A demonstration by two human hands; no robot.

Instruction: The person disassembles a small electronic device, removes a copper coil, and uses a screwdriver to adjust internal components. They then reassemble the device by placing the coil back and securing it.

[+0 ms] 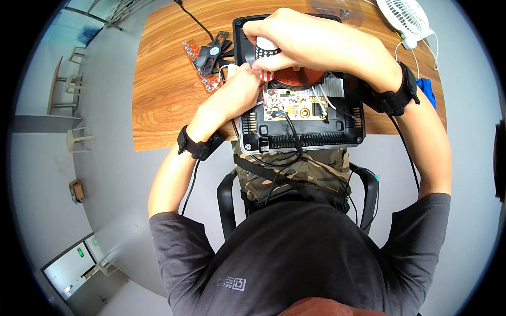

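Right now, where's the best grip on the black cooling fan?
Probably the frame's far end, coming from above: the black cooling fan has an open bar jutting out there. The left hand crowds the near end, the brown circuit board sits alongside, and blades show on the right.

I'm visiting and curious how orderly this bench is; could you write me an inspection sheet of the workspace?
Surface: brown wood-grain table.
Job's things: open black housing, its near edge jutting past the table; inside, copper-coloured coil and pale circuit board; tool with patterned handle.
Clutter: black fan beside an orange circuit board at left; white fan and blue item at right.
Grips: right grip closed around the tool; left grip by its lower end, contact unclear.
Cables: black cord at the housing's near side; white wires by the coil.
Surroundings: pale chair and brown box, far left.
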